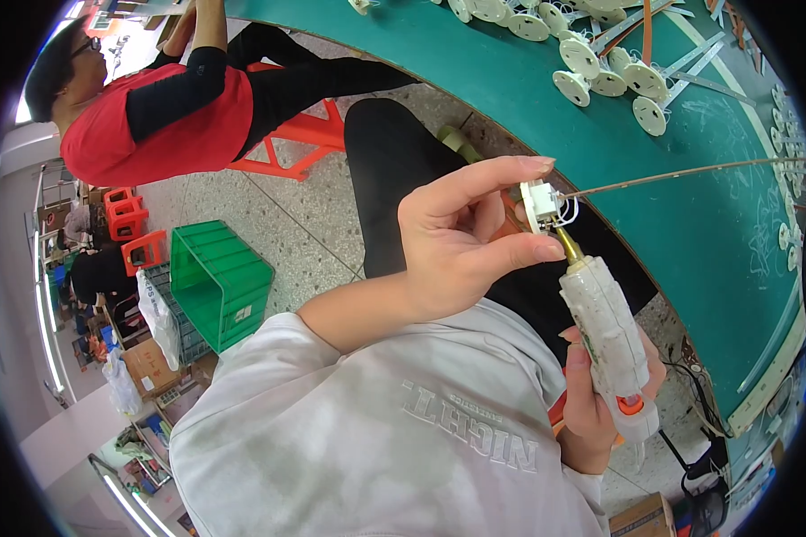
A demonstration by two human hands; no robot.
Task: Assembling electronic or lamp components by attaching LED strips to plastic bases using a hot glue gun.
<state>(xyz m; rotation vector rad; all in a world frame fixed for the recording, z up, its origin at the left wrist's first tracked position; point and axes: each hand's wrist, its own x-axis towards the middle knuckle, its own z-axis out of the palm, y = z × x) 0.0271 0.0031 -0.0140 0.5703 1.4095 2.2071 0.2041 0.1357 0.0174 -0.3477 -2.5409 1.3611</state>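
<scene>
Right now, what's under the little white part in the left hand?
Beneath the small white part, held by the left hand, is the brass nozzle of the glue gun the right hand grips. The contact itself is hidden.

Grimy, rough-crusted white plastic glue gun (611, 345) with brass metal nozzle (568, 243), smooth white plastic connector (539, 204), matt green tabletop (690, 224), soft grey cloth sleeve (367, 421).

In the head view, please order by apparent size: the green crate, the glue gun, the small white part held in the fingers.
1. green crate
2. glue gun, which looks nearly as large, but it is much nearer the camera, so unsure
3. small white part
</scene>
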